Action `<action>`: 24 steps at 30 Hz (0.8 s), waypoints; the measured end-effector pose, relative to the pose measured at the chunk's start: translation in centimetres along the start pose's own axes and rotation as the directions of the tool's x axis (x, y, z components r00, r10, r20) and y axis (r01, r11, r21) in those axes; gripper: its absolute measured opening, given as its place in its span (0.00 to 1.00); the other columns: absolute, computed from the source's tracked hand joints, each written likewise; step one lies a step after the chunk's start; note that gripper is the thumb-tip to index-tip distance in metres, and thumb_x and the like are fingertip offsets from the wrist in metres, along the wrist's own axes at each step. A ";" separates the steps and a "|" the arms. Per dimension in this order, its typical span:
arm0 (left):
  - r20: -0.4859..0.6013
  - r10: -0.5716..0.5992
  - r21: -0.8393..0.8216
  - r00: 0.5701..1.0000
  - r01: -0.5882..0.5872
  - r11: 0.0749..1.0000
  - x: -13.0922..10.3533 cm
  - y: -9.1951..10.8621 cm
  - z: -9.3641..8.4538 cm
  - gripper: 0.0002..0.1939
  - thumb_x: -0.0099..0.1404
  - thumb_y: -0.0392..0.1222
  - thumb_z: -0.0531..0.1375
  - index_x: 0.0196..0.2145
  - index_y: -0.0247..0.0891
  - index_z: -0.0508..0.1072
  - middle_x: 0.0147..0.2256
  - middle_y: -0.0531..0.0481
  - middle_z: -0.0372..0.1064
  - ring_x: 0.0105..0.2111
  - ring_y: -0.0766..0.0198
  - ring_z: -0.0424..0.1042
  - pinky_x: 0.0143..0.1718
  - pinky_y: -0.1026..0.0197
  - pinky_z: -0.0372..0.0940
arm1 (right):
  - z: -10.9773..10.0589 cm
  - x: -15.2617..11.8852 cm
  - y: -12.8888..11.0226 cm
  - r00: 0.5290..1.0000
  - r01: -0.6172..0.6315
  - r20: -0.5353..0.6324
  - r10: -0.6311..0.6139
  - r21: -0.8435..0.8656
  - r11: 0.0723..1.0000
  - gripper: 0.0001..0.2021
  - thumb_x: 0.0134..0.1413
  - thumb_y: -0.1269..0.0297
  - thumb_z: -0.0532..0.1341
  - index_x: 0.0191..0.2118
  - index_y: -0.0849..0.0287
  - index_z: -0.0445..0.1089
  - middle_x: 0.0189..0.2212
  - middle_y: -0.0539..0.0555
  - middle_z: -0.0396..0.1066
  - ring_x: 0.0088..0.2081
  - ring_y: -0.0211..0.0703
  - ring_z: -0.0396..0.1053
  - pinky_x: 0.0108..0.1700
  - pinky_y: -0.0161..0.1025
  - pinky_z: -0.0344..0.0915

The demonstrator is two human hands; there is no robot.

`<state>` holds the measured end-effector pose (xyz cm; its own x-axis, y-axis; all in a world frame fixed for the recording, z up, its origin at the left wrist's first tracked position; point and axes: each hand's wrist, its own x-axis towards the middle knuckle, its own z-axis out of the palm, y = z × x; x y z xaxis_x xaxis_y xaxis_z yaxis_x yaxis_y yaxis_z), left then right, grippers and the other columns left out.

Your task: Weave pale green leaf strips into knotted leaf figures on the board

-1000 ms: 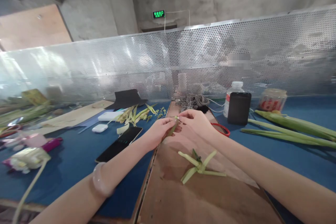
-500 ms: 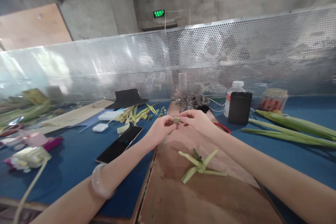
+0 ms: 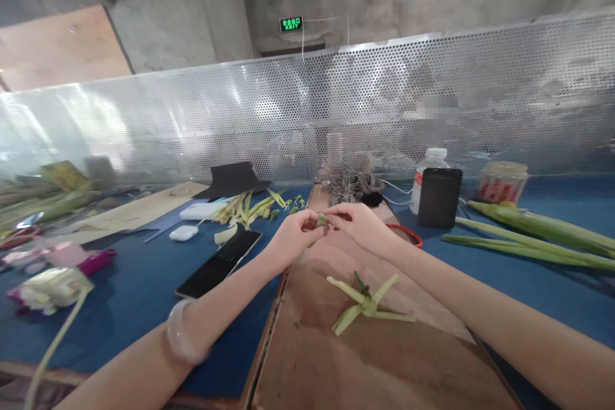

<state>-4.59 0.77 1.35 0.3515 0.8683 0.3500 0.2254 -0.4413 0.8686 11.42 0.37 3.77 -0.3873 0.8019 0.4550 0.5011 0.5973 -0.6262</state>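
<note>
Head view. A small green piece (image 3: pixel 321 220) is held above the far part of the brown board (image 3: pixel 384 365), between the two hands. It is gripped between the thumb and bent fingers of the left hand (image 3: pixel 298 232), the remaining fingers being curled inward. The fingertips of the right hand (image 3: pixel 354 223) are brought against the piece from the other side; whether it is pinched there or only pressed cannot be told, as the contact is small and partly covered. The two-sided hold appears to be used so that the piece is steadied by one hand and shaped by the other. Both wrists are kept clear of the board, which presumably leaves the fingertips free.

A green leaf form (image 3: pixel 368 305) with spread strips is laid on the board, nearer the body than the hands and between the forearms, where it is apparently kept in sight and unobstructed. Leaf scraps (image 3: pixel 246 211) are heaped to the left, beyond the phone (image 3: pixel 221 264), probably to keep the working surface free. Long green leaves (image 3: pixel 538 237) are laid to the right, likely as stock within reach. A black slab (image 3: pixel 439 198) is stood upright before the bottle (image 3: pixel 436 157), seemingly propped by it.
</note>
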 end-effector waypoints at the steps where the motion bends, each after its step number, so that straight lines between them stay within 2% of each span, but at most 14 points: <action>1: -0.002 0.013 0.007 1.000 -0.013 1.000 0.0 0.0 0.0 0.09 0.53 0.41 0.58 0.30 0.33 0.68 0.28 0.51 0.68 0.28 0.68 0.65 0.30 0.66 0.58 | 0.1 0.0 0.1 0.999 0.032 0.000 -0.032 -0.029 0.999 0.10 0.51 0.69 0.53 0.36 0.63 0.71 0.30 0.53 0.72 0.31 0.37 0.67 0.33 0.33 0.61; 7: -0.010 0.063 0.131 0.998 -0.061 0.989 0.1 0.1 0.0 0.06 0.54 0.38 0.57 0.30 0.33 0.68 0.28 0.50 0.68 0.28 0.67 0.66 0.31 0.66 0.60 | 0.4 -0.1 0.3 0.992 0.090 -0.069 -0.105 -0.187 0.978 0.09 0.50 0.71 0.53 0.33 0.61 0.71 0.31 0.53 0.71 0.31 0.37 0.66 0.33 0.34 0.60; 13: -0.057 0.094 0.286 0.994 -0.074 0.955 0.0 0.4 -0.2 0.05 0.54 0.38 0.57 0.29 0.34 0.69 0.28 0.49 0.69 0.30 0.64 0.68 0.31 0.64 0.61 | 0.1 -0.2 -1.0 0.994 0.023 -0.103 -0.043 -0.191 0.981 0.05 0.47 0.72 0.56 0.28 0.62 0.69 0.27 0.52 0.70 0.28 0.35 0.64 0.29 0.32 0.58; 19: -0.040 0.104 0.277 0.994 -0.089 0.957 0.1 -0.1 -0.2 0.04 0.52 0.36 0.58 0.28 0.34 0.70 0.27 0.50 0.69 0.28 0.65 0.68 0.31 0.64 0.61 | 0.8 -0.4 -0.7 0.989 -0.052 -0.149 0.026 -0.171 0.984 0.04 0.45 0.73 0.57 0.29 0.63 0.67 0.27 0.52 0.70 0.27 0.35 0.64 0.29 0.32 0.58; 24: -0.019 0.086 0.230 0.996 -0.079 0.970 0.2 -0.1 -0.1 0.05 0.52 0.36 0.58 0.29 0.34 0.70 0.27 0.51 0.69 0.27 0.66 0.67 0.30 0.65 0.60 | 0.8 -0.3 -0.6 0.992 -0.040 -0.125 0.029 -0.089 0.995 0.04 0.45 0.74 0.56 0.29 0.63 0.67 0.27 0.51 0.70 0.27 0.35 0.64 0.30 0.32 0.59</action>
<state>-4.66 0.96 1.40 0.3523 0.8314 0.4297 0.3998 -0.5488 0.7342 10.57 -0.29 3.49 -0.2731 0.8143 0.5122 0.5834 0.5635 -0.5849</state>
